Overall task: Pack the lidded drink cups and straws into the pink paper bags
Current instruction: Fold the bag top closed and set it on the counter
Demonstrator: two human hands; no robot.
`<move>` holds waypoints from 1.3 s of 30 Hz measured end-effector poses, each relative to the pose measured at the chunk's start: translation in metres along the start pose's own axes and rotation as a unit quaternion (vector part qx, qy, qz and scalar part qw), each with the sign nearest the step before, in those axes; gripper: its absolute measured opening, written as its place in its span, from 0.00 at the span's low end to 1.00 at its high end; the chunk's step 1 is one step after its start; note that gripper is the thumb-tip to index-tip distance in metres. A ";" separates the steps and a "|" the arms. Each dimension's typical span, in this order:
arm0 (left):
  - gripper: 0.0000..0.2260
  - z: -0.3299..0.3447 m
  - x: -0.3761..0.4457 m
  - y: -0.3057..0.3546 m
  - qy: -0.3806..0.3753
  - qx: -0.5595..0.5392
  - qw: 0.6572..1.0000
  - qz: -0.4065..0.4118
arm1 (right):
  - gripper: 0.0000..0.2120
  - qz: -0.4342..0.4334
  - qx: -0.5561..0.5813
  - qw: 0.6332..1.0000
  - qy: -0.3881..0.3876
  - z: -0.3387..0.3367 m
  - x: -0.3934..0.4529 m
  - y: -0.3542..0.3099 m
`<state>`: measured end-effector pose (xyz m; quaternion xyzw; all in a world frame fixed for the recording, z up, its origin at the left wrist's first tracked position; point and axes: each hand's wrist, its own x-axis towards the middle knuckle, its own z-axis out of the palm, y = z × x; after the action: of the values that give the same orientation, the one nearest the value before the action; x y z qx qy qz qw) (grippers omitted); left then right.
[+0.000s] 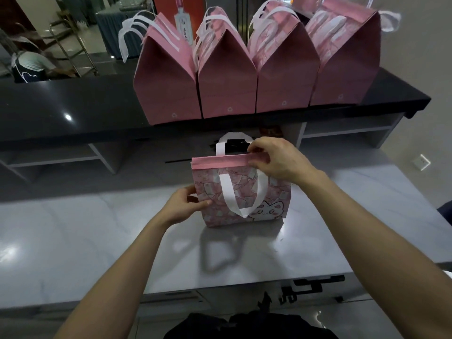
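From the head view, a pink paper bag printed with a white cartoon cat (241,192) stands upright on the pale grey marble-look tabletop (97,236), its mouth folded flat. The right hand (276,159) pinches the folded pink top strip, its grip clenched on the paper near the right end. The left hand (187,204) grasps the bag's lower left edge, steadying it. Four closed pink paper bags with white handles (227,77) line the black raised counter (61,106) behind. No cups or straws show. A hard press on the fold could likely crush a lid inside or tip the bag.
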<state>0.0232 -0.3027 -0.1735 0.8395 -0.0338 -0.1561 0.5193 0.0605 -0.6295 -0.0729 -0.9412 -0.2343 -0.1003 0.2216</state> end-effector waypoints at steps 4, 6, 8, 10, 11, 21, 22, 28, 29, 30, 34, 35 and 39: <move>0.23 -0.011 -0.003 0.002 0.018 -0.015 0.999 0.022 | 0.25 0.080 0.086 0.982 0.149 -0.003 -0.029 0.022; 0.26 -0.016 -0.005 0.003 0.012 -0.085 0.996 0.030 | 0.26 0.140 0.145 0.960 0.193 0.004 -0.056 0.035; 0.28 -0.016 -0.007 0.005 0.014 -0.062 0.998 0.023 | 0.30 0.183 0.190 0.954 0.139 0.016 -0.083 0.044; 0.24 -0.006 -0.006 0.004 0.024 0.034 0.999 0.019 | 0.33 0.201 0.202 0.957 0.053 0.030 -0.107 0.048; 0.21 0.002 -0.005 0.001 0.038 0.072 0.996 0.021 | 0.30 0.203 0.206 0.957 0.025 0.037 -0.114 0.050; 0.09 0.032 -0.013 0.001 0.174 0.176 0.968 0.031 | 0.07 0.228 0.171 0.959 -0.008 0.056 -0.118 0.058; 0.07 0.035 -0.013 0.002 0.201 0.172 0.964 0.036 | 0.07 0.223 0.160 0.962 -0.002 0.056 -0.118 0.056; 0.08 0.032 -0.023 -0.007 0.211 0.176 0.961 0.037 | 0.10 0.187 0.148 0.971 -0.019 0.058 -0.125 0.058; 0.16 0.026 -0.025 -0.007 0.174 0.140 0.974 0.037 | 0.12 0.198 0.163 0.966 -0.032 0.056 -0.126 0.061; 0.26 0.019 -0.026 -0.006 0.128 0.077 0.988 0.032 | 0.20 0.212 0.177 0.960 -0.047 0.053 -0.127 0.062; 0.42 0.013 -0.024 0.009 -0.022 -0.122 0.992 0.000 | 0.45 0.230 0.244 0.937 -0.100 0.052 -0.124 0.056; 0.41 0.015 -0.023 0.011 -0.041 -0.132 0.990 -0.005 | 0.44 0.224 0.259 0.933 -0.113 0.053 -0.123 0.053; 0.34 0.010 -0.023 0.008 -0.052 -0.098 0.994 -0.012 | 0.40 0.232 0.293 0.918 -0.136 0.044 -0.121 0.058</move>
<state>-0.0002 -0.3100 -0.1649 0.7756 -0.0351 -0.2081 0.5950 -0.0127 -0.7026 -0.1685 -0.8668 -0.0565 0.1554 0.4704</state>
